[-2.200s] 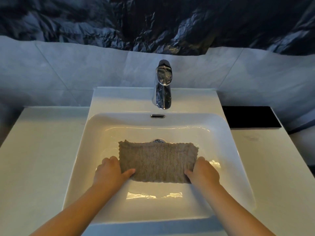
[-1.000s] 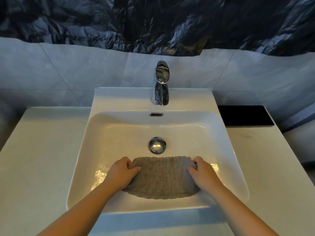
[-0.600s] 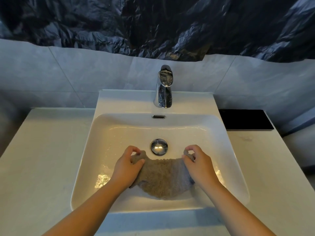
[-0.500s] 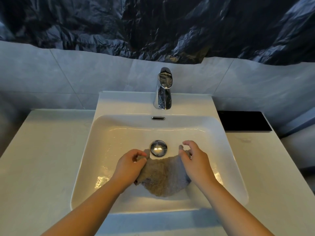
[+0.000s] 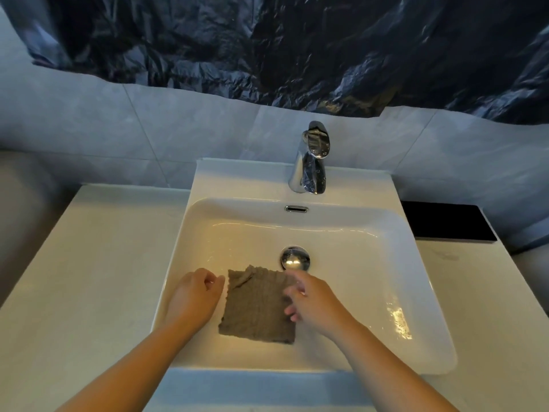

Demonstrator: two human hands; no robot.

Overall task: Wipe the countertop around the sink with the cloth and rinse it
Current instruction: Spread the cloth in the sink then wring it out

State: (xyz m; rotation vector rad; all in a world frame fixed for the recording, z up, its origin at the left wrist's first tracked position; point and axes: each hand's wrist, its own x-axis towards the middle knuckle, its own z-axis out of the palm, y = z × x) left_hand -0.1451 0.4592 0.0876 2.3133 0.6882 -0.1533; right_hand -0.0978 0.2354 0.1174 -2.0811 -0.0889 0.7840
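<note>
Cloth [image 5: 258, 307] flat in sink [image 5: 416, 292] basin near drain [image 5: 295, 258]; left hand [image 5: 193, 298] loosely curled beside it, empty, right hand [image 5: 315, 304] blurred over its edge, grip unclear.

Right hand [image 5: 315, 304] motion-blurred over cloth's [image 5: 258, 307] right edge

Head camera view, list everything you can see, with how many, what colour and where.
cloth: one, grey-brown, lying in the basin between the hands
sink: one, white, centre
drain plug: one, chrome, basin floor, just beyond the cloth
overflow slot: one, chrome, back wall of the basin
tap: one, chrome, behind the basin, no water visible
countertop: one, white, both sides of the sink
black panel: one, right rear of the countertop
plastic sheet: one, dark, on the wall above
left hand: one, beside the cloth's left edge
right hand: one, blurred, at its right edge
</note>
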